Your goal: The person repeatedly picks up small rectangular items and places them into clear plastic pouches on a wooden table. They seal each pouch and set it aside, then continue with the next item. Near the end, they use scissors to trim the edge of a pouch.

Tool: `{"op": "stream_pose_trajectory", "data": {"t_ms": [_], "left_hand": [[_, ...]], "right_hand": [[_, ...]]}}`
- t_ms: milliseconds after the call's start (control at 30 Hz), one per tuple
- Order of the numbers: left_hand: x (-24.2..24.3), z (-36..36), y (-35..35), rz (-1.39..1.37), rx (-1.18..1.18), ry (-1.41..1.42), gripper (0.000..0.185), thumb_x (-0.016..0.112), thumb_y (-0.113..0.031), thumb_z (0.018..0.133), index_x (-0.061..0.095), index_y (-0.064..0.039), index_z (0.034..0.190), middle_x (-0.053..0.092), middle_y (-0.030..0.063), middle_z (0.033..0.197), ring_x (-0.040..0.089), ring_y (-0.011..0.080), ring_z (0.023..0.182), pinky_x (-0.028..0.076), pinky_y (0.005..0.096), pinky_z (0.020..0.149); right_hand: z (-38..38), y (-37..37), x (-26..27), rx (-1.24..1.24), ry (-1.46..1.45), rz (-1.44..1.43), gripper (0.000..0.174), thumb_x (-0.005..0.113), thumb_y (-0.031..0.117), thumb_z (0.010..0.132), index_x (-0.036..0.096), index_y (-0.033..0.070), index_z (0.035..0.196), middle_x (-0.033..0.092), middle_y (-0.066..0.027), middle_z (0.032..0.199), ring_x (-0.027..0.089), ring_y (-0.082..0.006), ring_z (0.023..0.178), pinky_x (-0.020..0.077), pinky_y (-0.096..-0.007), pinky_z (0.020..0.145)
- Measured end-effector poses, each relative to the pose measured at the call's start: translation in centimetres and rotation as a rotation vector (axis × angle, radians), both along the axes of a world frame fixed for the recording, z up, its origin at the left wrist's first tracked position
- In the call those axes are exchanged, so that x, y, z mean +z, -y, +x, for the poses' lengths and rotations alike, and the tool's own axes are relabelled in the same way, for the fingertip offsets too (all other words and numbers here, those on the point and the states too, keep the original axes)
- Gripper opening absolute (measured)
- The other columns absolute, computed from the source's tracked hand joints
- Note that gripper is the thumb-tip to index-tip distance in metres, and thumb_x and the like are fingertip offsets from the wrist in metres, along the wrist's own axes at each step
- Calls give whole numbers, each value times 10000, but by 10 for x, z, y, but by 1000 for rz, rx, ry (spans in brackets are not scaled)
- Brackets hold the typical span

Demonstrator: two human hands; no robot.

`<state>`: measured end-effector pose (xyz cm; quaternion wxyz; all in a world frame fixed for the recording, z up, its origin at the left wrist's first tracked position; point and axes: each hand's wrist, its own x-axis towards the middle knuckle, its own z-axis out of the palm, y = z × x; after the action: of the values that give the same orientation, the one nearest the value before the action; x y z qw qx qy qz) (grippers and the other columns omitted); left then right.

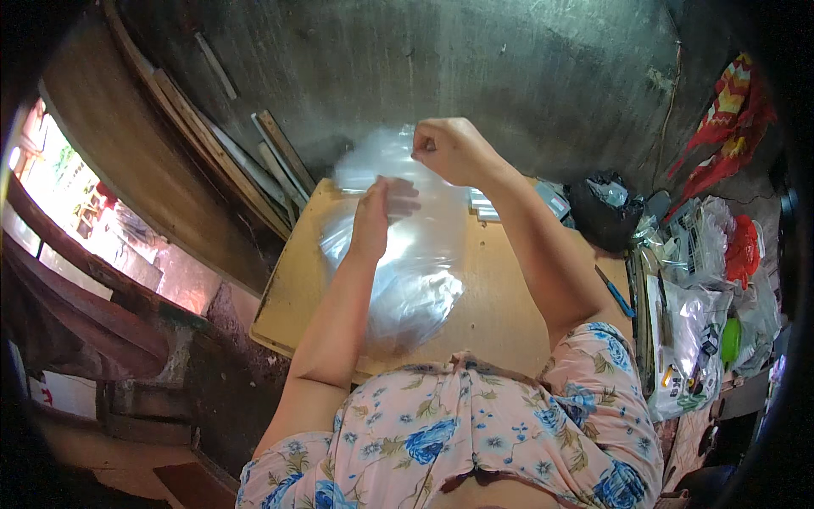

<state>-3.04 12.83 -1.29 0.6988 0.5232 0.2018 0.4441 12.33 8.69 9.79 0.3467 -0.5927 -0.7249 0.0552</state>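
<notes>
A clear plastic sheet or bag (pixel 435 223) stands up off the wooden table in front of me, its top edge near my right hand. My right hand (pixel 455 149), fingers curled and pinched, grips the plastic near that edge. Lower and to the left, my left hand (pixel 378 213) is raised against the plastic with the fingers extended; they show blurred through it or beside it. More crumpled clear plastic (pixel 413 308) lies on the tabletop (pixel 502 292) beneath my arms. Whether these are one piece or several, I cannot tell.
Silvery flat packets (pixel 484 207) lie behind my right forearm. A blue-handled tool (pixel 618 296) rests at the table's right side, near a black plastic bag (pixel 604 210) and several filled plastic bags (pixel 687 337). Wooden boards (pixel 210 146) lean at the left against a dark wall (pixel 458 70).
</notes>
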Motion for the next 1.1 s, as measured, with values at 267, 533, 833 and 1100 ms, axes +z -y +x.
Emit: {"op": "stream_pose_trajectory", "data": {"t_ms": [267,533,833,1100], "left_hand": [[-7,-25,-12,265,360,-181,118,527,-148,888,582,-46,913,582,35,849,574,135,724,508,273,692],[5,-75,-40,223,650,9,123,502,-126,896,570,-32,937,593,42,838,591,140,738,514,269,711],[-10,-51,-31,226,568,-99,128,498,-150,901,581,-59,936,598,27,822,590,137,727,474,257,677],[-30,-26,-24,240,455,-159,135,493,-151,898,577,-52,936,601,49,863,606,151,749,468,258,674]], "right_hand": [[23,-5,-92,-35,-506,445,188,626,19,726,536,44,889,579,-92,701,554,-190,628,442,-278,592],[44,108,-317,220,282,-223,385,669,253,692,600,119,1046,548,-54,1166,468,-259,1105,403,-437,877],[50,129,-347,26,157,-84,144,553,117,713,621,83,836,598,-96,925,551,-281,876,457,-346,761],[38,95,-142,69,-39,-387,258,536,1,681,613,32,925,580,-151,906,556,-283,868,451,-340,751]]}}
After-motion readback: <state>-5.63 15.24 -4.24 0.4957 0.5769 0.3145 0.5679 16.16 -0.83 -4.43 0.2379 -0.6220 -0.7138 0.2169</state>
